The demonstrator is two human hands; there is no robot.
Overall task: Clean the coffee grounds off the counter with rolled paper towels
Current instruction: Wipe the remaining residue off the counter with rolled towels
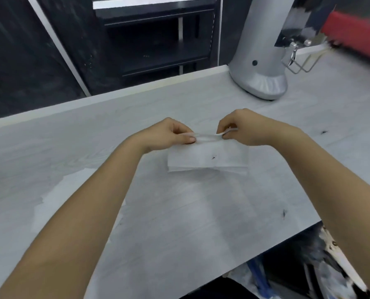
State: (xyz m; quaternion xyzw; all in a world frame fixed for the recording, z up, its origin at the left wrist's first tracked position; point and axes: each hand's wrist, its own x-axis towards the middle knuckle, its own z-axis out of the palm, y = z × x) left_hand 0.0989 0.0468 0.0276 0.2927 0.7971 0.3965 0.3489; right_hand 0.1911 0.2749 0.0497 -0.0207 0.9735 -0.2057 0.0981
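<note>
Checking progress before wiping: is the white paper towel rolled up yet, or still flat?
Only begun: the white paper towel lies mostly flat on the pale counter; the left hand and right hand pinch its far edge.

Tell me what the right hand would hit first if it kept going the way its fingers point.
Most likely the left hand: the right hand points leftward along the paper towel edge both pinch.

we read this as a café or shop back counter: a tall silver coffee grinder on a pale wood-grain counter, black metal shelving behind, dark grounds specks scattered on the surface.
</note>
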